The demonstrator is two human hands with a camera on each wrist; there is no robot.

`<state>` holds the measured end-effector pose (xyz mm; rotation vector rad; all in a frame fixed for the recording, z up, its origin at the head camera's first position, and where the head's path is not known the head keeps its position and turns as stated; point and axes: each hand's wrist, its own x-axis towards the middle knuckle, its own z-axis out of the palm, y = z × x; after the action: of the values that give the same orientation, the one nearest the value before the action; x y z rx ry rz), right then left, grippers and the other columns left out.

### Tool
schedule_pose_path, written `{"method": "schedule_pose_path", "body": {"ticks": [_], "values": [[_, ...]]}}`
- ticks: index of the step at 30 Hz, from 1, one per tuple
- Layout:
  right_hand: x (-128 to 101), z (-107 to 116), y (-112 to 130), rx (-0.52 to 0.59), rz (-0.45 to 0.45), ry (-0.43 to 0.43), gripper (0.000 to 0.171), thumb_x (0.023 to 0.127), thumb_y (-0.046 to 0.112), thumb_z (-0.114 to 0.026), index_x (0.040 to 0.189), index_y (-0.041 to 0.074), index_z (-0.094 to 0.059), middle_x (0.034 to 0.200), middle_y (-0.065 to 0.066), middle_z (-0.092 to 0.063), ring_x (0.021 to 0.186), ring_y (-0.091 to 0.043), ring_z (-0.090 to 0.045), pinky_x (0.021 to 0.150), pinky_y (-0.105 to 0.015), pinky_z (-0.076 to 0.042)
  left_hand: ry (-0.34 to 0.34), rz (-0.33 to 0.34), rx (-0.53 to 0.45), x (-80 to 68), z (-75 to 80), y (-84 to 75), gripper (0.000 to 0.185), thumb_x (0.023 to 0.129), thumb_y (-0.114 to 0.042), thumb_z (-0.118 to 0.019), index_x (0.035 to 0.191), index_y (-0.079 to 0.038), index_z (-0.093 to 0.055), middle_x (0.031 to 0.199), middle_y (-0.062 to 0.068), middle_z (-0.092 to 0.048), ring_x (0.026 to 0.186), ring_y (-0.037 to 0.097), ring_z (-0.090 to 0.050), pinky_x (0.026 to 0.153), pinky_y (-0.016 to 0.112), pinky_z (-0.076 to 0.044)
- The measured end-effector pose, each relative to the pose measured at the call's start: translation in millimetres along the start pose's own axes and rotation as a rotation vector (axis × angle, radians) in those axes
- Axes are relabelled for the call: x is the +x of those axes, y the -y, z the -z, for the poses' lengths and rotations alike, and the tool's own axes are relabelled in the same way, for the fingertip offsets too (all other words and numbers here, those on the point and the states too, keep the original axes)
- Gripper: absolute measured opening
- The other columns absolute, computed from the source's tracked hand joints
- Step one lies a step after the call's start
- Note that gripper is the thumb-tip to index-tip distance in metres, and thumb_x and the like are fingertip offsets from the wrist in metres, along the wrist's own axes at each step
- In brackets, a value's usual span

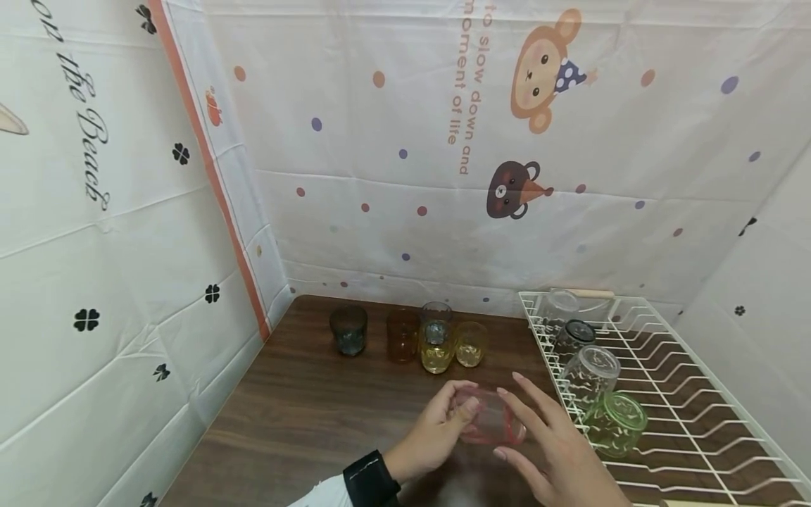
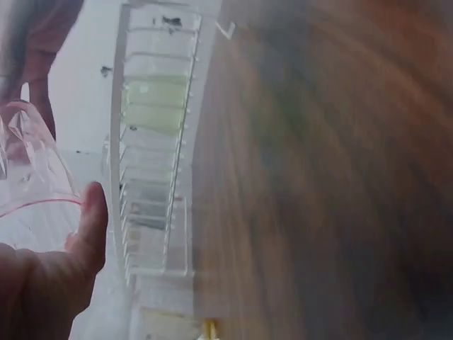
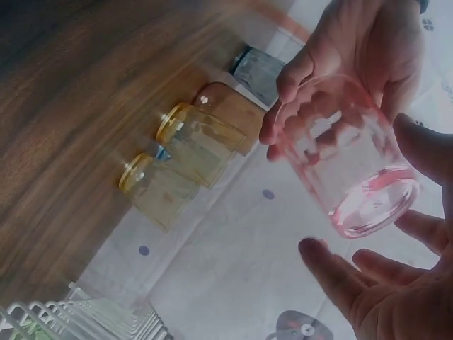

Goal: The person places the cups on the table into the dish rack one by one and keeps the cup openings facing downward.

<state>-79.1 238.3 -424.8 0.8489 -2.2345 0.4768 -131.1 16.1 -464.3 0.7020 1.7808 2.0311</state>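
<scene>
Head view: clear pink-rimmed glass tumbler (image 1: 491, 419) held sideways above the brown wooden desk (image 1: 304, 415), left hand (image 1: 434, 433) fingers curled round its base; right hand (image 1: 557, 451) fingers spread beside it. Mid hand-over, seemingly; needs a firm right-hand grip next.

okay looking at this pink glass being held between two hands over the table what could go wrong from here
The pink glass lies on its side in the air, and only the left hand has a grip on it; the right hand is open beside the rim. It could slip and drop onto the wooden table.

The yellow glasses stand packed together just behind, so a careless reach might knock them over.

The drying rack sits close on the right, so glass could strike wire.
</scene>
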Motion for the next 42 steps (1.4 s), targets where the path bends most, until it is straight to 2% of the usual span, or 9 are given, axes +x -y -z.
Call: {"method": "schedule_pose_path", "body": {"ticks": [3, 11, 15, 22, 26, 32, 35, 37, 42], "values": [[0.2, 0.3, 0.8, 0.023, 0.000, 0.007, 0.064, 0.104, 0.058, -0.059, 0.150, 0.013, -0.061, 0.154, -0.014, -0.057, 0.113, -0.010, -0.062, 0.080, -0.013, -0.045, 0.020, 0.027, -0.114, -2.8, -3.9, 0.3, 0.055, 0.116, -0.038, -0.045, 0.153, 0.002, -0.038, 0.132, 0.015, -0.060, 0.115, 0.011, -0.065, 0.101, 0.038, -0.063], [-0.8, 0.2, 1.1, 0.092, 0.029, -0.005, 0.060, 0.095, 0.042, -0.081, 0.143, 0.010, -0.065, 0.133, -0.003, -0.068, 0.110, -0.012, -0.068, 0.097, -0.007, -0.048, 0.011, 0.135, -0.301, -7.5, -12.1, -2.6, 0.052, 0.116, -0.040, -0.043, 0.153, -0.003, -0.040, 0.131, 0.003, -0.057, 0.118, 0.010, -0.060, 0.114, 0.043, -0.054], [-1.5, 1.9, 1.2, 0.096, 0.034, -0.001, 0.057, 0.098, 0.045, -0.077, 0.142, 0.010, -0.067, 0.131, -0.003, -0.068, 0.107, -0.012, -0.068, 0.096, -0.007, -0.048, 0.023, 0.136, -0.284, -7.4, -12.4, -2.5, 0.050, 0.117, -0.039, -0.041, 0.152, -0.004, -0.040, 0.128, 0.001, -0.060, 0.118, 0.009, -0.061, 0.114, 0.046, -0.054], [3.6, 12.3, 2.9, 0.046, 0.067, 0.022, 0.056, 0.100, 0.048, -0.073, 0.140, 0.010, -0.068, 0.130, -0.003, -0.067, 0.102, -0.014, -0.070, 0.088, -0.010, -0.050, 0.100, 0.095, -0.238, -7.8, -12.0, -3.5, 0.057, 0.118, -0.039, -0.036, 0.157, 0.001, -0.032, 0.157, 0.022, -0.051, 0.142, 0.032, -0.059, 0.117, 0.056, -0.051], [7.7, 25.0, -1.2, 0.011, 0.069, 0.021, 0.057, 0.102, 0.053, -0.069, 0.140, 0.011, -0.069, 0.130, -0.004, -0.068, 0.099, -0.014, -0.069, 0.083, -0.010, -0.051, 0.160, 0.039, -0.198, -6.8, -11.8, -3.5, 0.060, 0.118, -0.040, -0.035, 0.162, -0.001, -0.027, 0.163, 0.028, -0.043, 0.144, 0.038, -0.056, 0.108, 0.048, -0.059], [6.2, 50.8, -17.4, -0.050, 0.006, -0.042, 0.065, 0.106, 0.062, -0.053, 0.139, 0.008, -0.070, 0.128, -0.009, -0.069, 0.108, -0.004, -0.061, 0.082, -0.009, -0.049, 0.159, 0.026, -0.076, -11.7, -11.0, 1.3, 0.062, 0.117, -0.040, -0.038, 0.165, -0.003, -0.026, 0.159, 0.030, -0.048, 0.141, 0.044, -0.059, 0.096, 0.030, -0.063], [0.8, 64.7, -25.4, -0.077, -0.035, -0.056, 0.066, 0.104, 0.063, -0.057, 0.138, 0.008, -0.070, 0.128, -0.011, -0.070, 0.115, 0.007, -0.055, 0.079, -0.008, -0.049, 0.157, 0.043, -0.038, -16.7, -10.5, 5.3, 0.060, 0.118, -0.038, -0.039, 0.164, -0.001, -0.029, 0.156, 0.032, -0.051, 0.140, 0.049, -0.059, 0.093, 0.026, -0.063], [-3.7, 74.0, -28.7, -0.105, -0.078, -0.045, 0.061, 0.100, 0.056, -0.071, 0.140, 0.009, -0.069, 0.129, -0.010, -0.069, 0.118, 0.015, -0.049, 0.076, -0.008, -0.048, 0.158, 0.048, -0.013, -19.6, -9.7, 7.3, 0.057, 0.118, -0.036, -0.039, 0.163, -0.002, -0.032, 0.154, 0.032, -0.053, 0.138, 0.048, -0.060, 0.091, 0.024, -0.062], [-16.8, 94.5, -36.3, -0.194, -0.195, -0.017, 0.079, 0.075, 0.033, -0.096, 0.146, 0.017, -0.066, 0.128, -0.008, -0.069, 0.111, 0.021, -0.046, 0.068, -0.011, -0.045, 0.187, 0.065, 0.066, -23.6, -5.4, 9.1, 0.049, 0.118, -0.032, -0.041, 0.160, -0.006, -0.041, 0.154, 0.028, -0.055, 0.134, 0.036, -0.065, 0.090, 0.021, -0.061]]}}
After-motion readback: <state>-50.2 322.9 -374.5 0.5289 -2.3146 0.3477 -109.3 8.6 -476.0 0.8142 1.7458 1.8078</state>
